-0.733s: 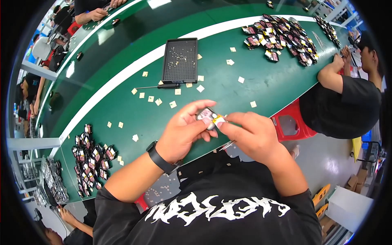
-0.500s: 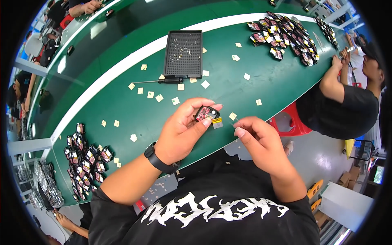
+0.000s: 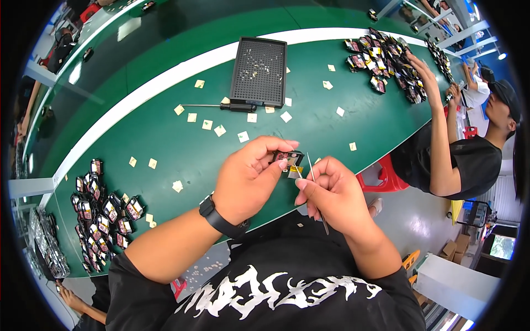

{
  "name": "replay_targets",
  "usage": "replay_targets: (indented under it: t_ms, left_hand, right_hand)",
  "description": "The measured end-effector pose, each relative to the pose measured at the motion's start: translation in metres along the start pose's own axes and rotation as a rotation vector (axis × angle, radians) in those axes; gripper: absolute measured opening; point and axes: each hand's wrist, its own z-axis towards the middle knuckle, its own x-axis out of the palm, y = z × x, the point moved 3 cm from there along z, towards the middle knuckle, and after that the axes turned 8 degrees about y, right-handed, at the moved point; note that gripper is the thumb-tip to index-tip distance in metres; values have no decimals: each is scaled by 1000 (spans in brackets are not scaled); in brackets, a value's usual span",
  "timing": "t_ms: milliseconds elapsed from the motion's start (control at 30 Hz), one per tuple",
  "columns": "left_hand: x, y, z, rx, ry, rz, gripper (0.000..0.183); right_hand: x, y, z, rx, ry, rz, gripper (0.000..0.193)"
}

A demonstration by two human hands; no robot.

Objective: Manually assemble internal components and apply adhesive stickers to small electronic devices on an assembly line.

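Note:
My left hand (image 3: 243, 179) is closed round the edge of a small black-cased electronic module (image 3: 280, 156) with a reddish board, held above the green bench (image 3: 309, 99). A yellow and silver tab (image 3: 296, 172) sticks out from the module's near side. Thin metal tweezers (image 3: 311, 167) are pinched in my right hand (image 3: 338, 194). Their tips are apart and point toward the module, one close to the tab; whether they touch it I cannot tell. The tail end of the tweezers shows below my fingers.
Beyond my hands lie a black perforated tray (image 3: 259, 71) with small bits in it and a screwdriver (image 3: 238, 107). Small cream squares (image 3: 220, 131) are scattered about. Modules are heaped at left (image 3: 99, 220) and far right (image 3: 381, 55). A co-worker (image 3: 469, 149) sits at right.
My right hand has moved left toward the module and turned the tweezers. The cream square earlier near their tips no longer shows clearly there. The co-worker's arm now reaches to the far-right heap.

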Motion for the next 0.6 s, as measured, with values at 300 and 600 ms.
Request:
replay_targets:
  t_ms: [300, 600]
  left_hand:
    - [2, -2, -1, -82, -69, 7, 24]
    - [-8, -2, 2, -46, -111, -95, 26]
  right_hand:
    - [1, -13, 9, -16, -7, 208, 21]
    - [8, -22, 8, -231, -107, 67, 21]
